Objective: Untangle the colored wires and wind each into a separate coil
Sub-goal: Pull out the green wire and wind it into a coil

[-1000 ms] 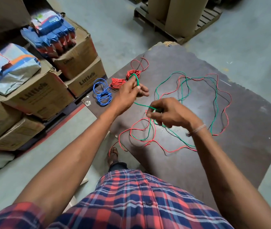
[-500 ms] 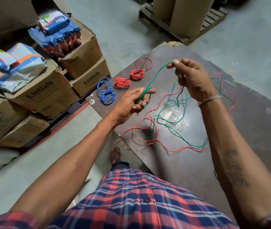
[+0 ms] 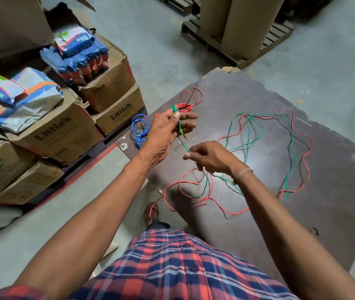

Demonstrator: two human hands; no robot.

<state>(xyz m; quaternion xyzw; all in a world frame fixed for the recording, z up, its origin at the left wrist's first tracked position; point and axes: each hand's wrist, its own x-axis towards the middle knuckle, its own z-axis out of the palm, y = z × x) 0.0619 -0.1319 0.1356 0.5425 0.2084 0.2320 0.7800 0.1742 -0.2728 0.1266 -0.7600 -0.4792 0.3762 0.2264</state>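
Note:
A green wire [image 3: 249, 135] and a red wire [image 3: 304, 161] lie tangled in loose loops on the dark board [image 3: 334, 202]. My left hand [image 3: 167, 128] holds the green wire's end, which is looped over the index finger and runs down across the palm. My right hand [image 3: 211, 156] pinches the same green wire a short way below, keeping that stretch taut. A finished blue coil [image 3: 140, 129] lies at the board's left edge. A red coil [image 3: 186, 106] with loose loops sits behind my left hand, partly hidden by it.
Stacked cardboard boxes [image 3: 64, 131] with blue and white packets on top stand to the left. A wooden pallet [image 3: 237, 42] with tall cardboard rolls is at the back. Grey concrete floor surrounds the board. My foot [image 3: 152, 211] shows at the board's near edge.
My right hand came down from above the board to just below my left hand, still on the green wire. A turn of green wire now sits over my left index finger.

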